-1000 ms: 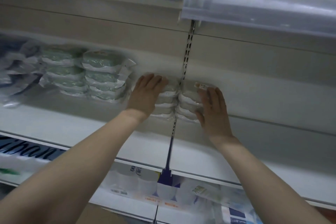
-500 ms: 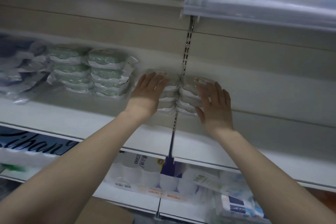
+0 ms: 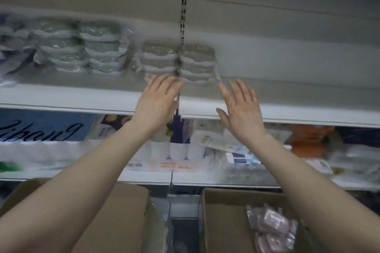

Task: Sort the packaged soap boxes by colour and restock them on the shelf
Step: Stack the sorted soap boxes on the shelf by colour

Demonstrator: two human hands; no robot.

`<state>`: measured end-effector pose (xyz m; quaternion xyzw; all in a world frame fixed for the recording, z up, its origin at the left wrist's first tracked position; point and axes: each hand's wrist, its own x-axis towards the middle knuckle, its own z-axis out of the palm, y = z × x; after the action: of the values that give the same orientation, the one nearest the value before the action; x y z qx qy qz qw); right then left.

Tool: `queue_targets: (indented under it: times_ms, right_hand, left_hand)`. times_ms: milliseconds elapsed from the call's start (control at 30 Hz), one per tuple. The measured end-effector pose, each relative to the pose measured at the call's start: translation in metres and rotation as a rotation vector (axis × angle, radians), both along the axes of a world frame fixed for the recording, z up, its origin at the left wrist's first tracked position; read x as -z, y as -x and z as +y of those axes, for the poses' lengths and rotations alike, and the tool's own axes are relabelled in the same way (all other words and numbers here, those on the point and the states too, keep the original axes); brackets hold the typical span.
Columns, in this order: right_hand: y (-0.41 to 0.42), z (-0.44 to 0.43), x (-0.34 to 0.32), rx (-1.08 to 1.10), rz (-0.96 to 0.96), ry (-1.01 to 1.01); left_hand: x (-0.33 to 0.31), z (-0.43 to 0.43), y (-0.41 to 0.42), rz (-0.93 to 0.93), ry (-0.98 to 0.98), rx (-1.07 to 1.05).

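Two stacks of beige soap packs (image 3: pixel 177 61) stand side by side at the back of the white shelf (image 3: pixel 82 96). To their left are two stacks of green soap packs (image 3: pixel 82 47). My left hand (image 3: pixel 158 100) hovers with straight fingers just in front of the beige stacks, holding nothing. My right hand (image 3: pixel 241 109) is spread flat a little to the right, apart from the packs. Pink soap packs (image 3: pixel 273 226) lie in the cardboard box (image 3: pixel 222 222) at the bottom right.
Grey-blue wrapped packs (image 3: pixel 10 47) sit at the shelf's far left. The shelf below holds tissue and paper packs (image 3: pixel 176 150) and an orange pack (image 3: pixel 308 139). A second cardboard box (image 3: pixel 115 222) stands at the bottom left, under my left forearm.
Both hands have let go of the beige stacks and drawn back toward me. The view has tilted down, so the boxes on the floor now show.
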<state>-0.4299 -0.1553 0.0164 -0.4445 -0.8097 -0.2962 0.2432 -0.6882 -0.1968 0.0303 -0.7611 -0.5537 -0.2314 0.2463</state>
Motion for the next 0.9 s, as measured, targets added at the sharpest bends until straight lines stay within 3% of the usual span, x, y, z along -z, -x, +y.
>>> queue_targets:
  times_ms: [233,467,700,900]
  right_hand:
    - [-0.098,-0.088,0.054,0.108,-0.048,0.163]
    - [-0.190,-0.126,0.136,0.253,0.040,0.334]
    - [-0.288,-0.126,0.246,0.314,0.101,0.610]
    - [-0.380,-0.106,0.352,0.341,0.039,0.941]
  left_hand:
    - [0.062,-0.047,-0.077,-0.092,0.079,0.150]
    - [0.153,-0.074,-0.157,-0.101,0.272,0.269]
    - [0.267,-0.076,-0.258,-0.112,0.503,0.256]
    - [0.381,-0.082,-0.361,-0.166,0.788,0.166]
